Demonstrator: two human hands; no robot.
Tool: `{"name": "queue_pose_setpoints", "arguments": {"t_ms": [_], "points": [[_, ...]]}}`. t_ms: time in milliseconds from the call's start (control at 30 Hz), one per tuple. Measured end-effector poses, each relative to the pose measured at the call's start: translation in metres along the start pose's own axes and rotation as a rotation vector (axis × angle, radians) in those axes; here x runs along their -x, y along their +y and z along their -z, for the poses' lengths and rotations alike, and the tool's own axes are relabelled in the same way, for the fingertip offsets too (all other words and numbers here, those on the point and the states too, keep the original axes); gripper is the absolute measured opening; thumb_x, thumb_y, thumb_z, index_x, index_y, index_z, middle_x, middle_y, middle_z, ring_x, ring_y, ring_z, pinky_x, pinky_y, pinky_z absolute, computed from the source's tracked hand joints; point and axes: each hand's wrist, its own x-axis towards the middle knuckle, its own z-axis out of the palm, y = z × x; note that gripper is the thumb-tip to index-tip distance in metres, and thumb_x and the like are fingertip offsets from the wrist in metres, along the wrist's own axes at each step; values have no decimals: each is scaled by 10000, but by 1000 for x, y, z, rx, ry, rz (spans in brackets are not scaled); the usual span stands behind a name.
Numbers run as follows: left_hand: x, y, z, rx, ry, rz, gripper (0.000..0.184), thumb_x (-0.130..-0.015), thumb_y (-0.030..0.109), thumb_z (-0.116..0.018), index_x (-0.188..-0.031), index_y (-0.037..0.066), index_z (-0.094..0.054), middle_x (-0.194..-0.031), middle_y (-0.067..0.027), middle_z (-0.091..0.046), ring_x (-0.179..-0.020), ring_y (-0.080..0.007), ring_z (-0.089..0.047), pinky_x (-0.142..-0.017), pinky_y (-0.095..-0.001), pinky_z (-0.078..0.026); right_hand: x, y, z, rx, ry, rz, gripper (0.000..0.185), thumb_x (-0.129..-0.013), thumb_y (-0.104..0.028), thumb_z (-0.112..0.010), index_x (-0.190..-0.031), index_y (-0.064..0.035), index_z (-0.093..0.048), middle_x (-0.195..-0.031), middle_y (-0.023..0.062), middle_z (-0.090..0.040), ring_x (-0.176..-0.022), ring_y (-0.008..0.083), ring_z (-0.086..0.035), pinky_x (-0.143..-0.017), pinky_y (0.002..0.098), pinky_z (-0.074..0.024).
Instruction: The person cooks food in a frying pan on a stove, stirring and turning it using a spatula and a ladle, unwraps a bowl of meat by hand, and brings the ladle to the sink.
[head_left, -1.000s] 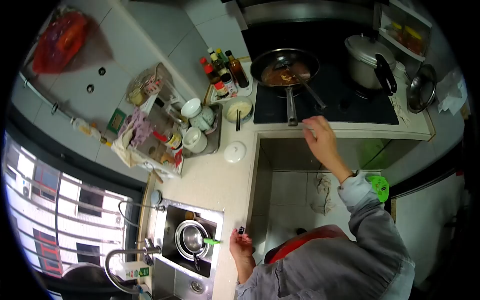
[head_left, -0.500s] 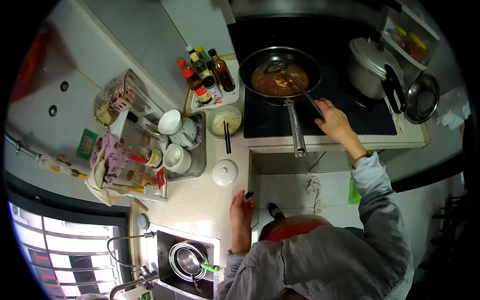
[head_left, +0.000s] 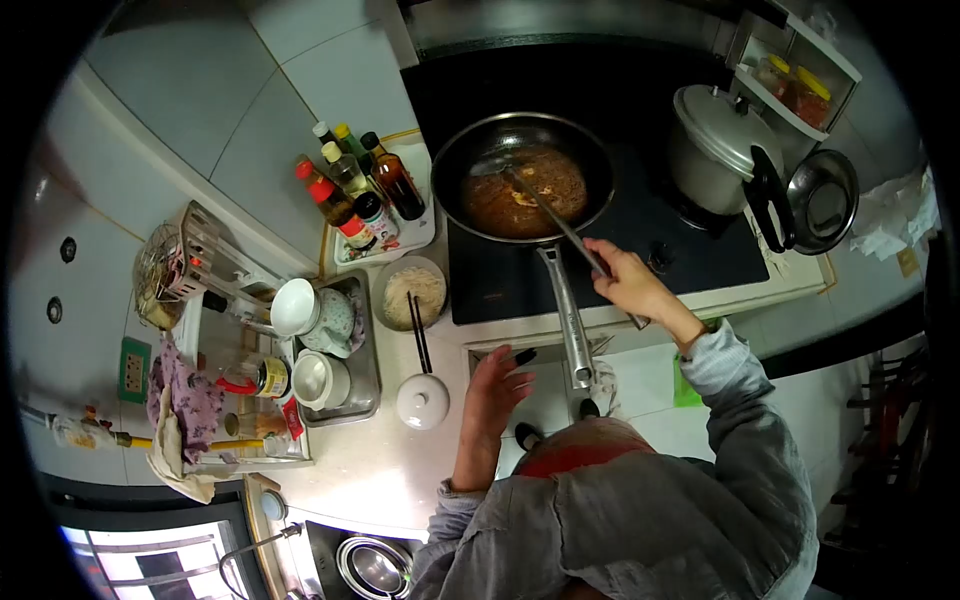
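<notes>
My right hand [head_left: 635,283] is wrapped round the long handle of a metal spatula [head_left: 553,215]. The spatula's head dips into brown sauce [head_left: 540,190] in a dark frying pan [head_left: 598,150], with a paler lump by it. The pan's steel handle [head_left: 570,330] points toward me over the counter edge. Lower left, my left hand [head_left: 492,392] hovers near the counter edge, some fingers spread. At its fingertips is a small black thing [head_left: 525,356], apparently pinched, too small to name. Left of it stand a white lid [head_left: 423,402] and a bowl of pale food [head_left: 425,285] with black chopsticks [head_left: 419,340].
A pressure cooker [head_left: 715,150] stands on the right of the black cooktop [head_left: 640,225]. Sauce bottles [head_left: 395,185] crowd a tray at the back left. A metal tray [head_left: 368,385] holds white bowls [head_left: 322,380]. The sink [head_left: 322,545] contains nested metal bowls [head_left: 375,568].
My right hand and the spatula have shifted, its head now farther left in the pan. My left hand has risen toward the cooktop, its fingers more spread. The whole view has shifted.
</notes>
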Motion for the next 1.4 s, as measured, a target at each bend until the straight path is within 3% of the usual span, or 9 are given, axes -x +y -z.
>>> {"name": "queue_pose_setpoints", "arguments": {"t_ms": [33,100,233,267,367,700,900,1100,1400], "points": [[-3,-1,-14,-10,-75,13,422,-865,343,-498,-1184,74,-434,-940,-74,-563,-790,-254,-575,-652,-355,-491,4,3,0,1,13,31,546,-735,-3,-541,-1256,-22,-382,-873,113,-592,-754,137,-547,-684,274,-445],[-10,-3,-46,-36,-226,31,522,-872,416,-460,-1253,67,-385,-999,-98,-533,-894,-254,-559,-670,-352,-493,8,20,5,-66,-59,99,612,-719,-16,-578,-1288,-44,-355,-911,111,-591,-761,145,-551,-689,279,-446],[-28,-15,-92,-142,-222,2,503,-885,418,-432,-1240,69,-369,-848,-86,-557,-679,-201,-598,-564,-301,-495,34,10,41,-103,-168,-6,640,-713,-11,-587,-1302,-52,-340,-1003,123,-571,-848,157,-549,-762,287,-442],[-34,-19,-99,-102,-201,8,379,-901,283,-418,-1234,108,-379,-810,-37,-540,-522,-199,-527,-497,-333,-447,39,10,50,-64,-172,-12,610,-713,11,-573,-1286,-43,-368,-1001,119,-567,-847,154,-537,-759,284,-439],[-43,-26,-103,114,-297,70,368,-880,237,-445,-1216,99,-391,-752,-37,-535,-485,-180,-496,-440,-293,-378,43,36,64,132,-11,221,561,-740,-20,-548,-1274,-12,-375,-943,166,-579,-796,173,-561,-706,284,-440],[-28,6,-104,124,-236,117,386,-801,137,-496,-1167,36,-428,-664,-72,-513,-416,-179,-448,-395,-271,-334,33,34,87,-203,75,-78,507,-800,-2,-431,-1299,-18,-346,-673,25,-515,-488,64,-425,-413,206,-352],[-29,9,-95,72,-231,115,384,-799,121,-476,-1170,30,-430,-657,-72,-512,-412,-173,-446,-382,-254,-351,26,32,79,-704,-17,-285,549,-807,3,-412,-1331,-18,-251,-845,83,-540,-458,81,-445,-356,211,-379],[-29,3,-90,53,-233,87,397,-803,129,-473,-1184,30,-420,-658,-65,-511,-416,-172,-455,-381,-255,-358,23,19,75,-1009,-119,-382,610,-786,-8,-503,-1334,-23,-237,-725,81,-531,-460,86,-469,-352,235,-390],[-27,4,-90,73,-225,97,414,-807,141,-488,-1200,36,-408,-683,-62,-521,-426,-176,-456,-397,-267,-354,30,15,70,-717,-157,-153,608,-766,16,-535,-1317,8,-279,-690,57,-522,-430,80,-455,-374,215,-370]]}}
